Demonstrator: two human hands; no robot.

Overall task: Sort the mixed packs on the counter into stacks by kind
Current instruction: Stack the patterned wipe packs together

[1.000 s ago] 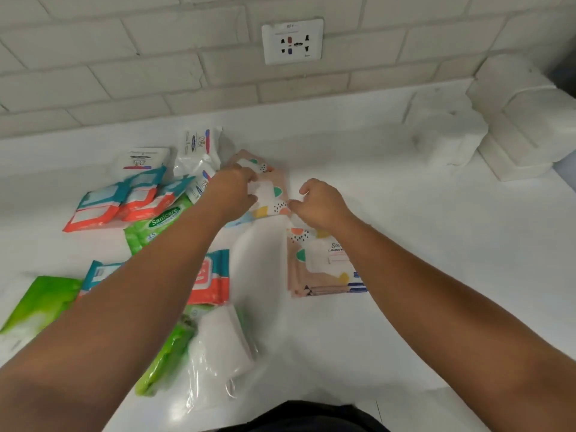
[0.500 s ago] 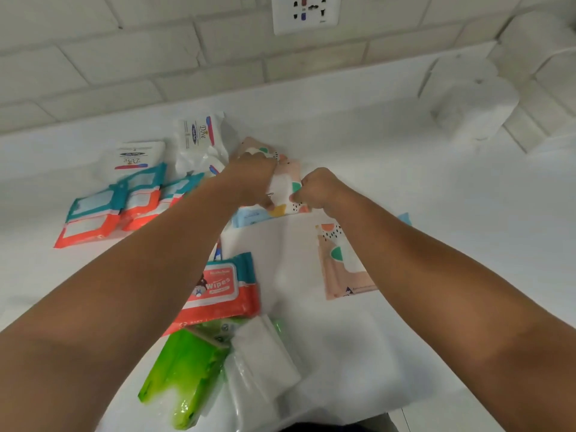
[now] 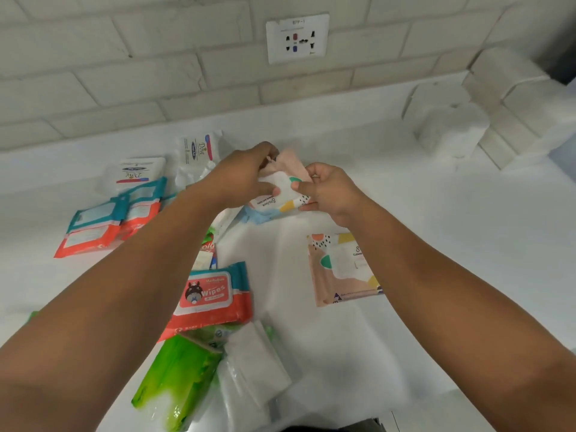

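Observation:
Both hands grip one pink patterned wipes pack (image 3: 282, 194) at the middle of the white counter (image 3: 452, 244): my left hand (image 3: 243, 176) on its left end, my right hand (image 3: 330, 191) on its right end. A second pink patterned pack (image 3: 339, 269) lies flat below my right hand, partly under my right forearm. A red and teal wipes pack (image 3: 212, 294) lies near my left forearm. Two red and teal packs (image 3: 109, 219) lie at the left. Two white Dove packs (image 3: 137, 173) sit behind them. A green pack (image 3: 180, 378) and a clear white pack (image 3: 252, 369) lie near the front edge.
White tissue rolls and white packs (image 3: 498, 120) stand at the back right against the tiled wall. A wall socket (image 3: 297, 37) is above the counter. A red toothpaste box (image 3: 207, 254) shows under my left forearm.
Both hands have closed on the pink patterned pack and raised it slightly from the pile. The camera has tilted down, so the front packs show more.

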